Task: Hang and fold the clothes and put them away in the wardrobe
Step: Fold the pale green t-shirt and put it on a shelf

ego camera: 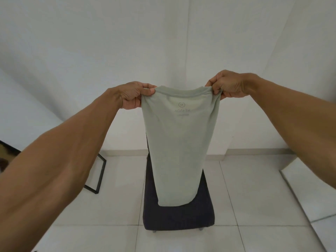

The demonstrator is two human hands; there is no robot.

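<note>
White walls (pixel 109 42), tiled floor (pixel 254 197), dark chair (pixel 178 215); pale green shirt (pixel 178 142) aloft, fingers (pixel 149 91) of left hand (pixel 133 95) and right hand (pixel 227 86) curled round its top corners; folding apparently midway; stowing outstanding.

**One head-worn view, looking forward and down**

The single wide-angle camera sat on the person's head. It faced a white wall (pixel 163 42) and tilted toward the tiled floor (pixel 254 197). The left hand (pixel 132 96) and right hand (pixel 227 84) gripped the pale green shirt (pixel 178 142) close by, at arm's reach, mid-frame.
</note>
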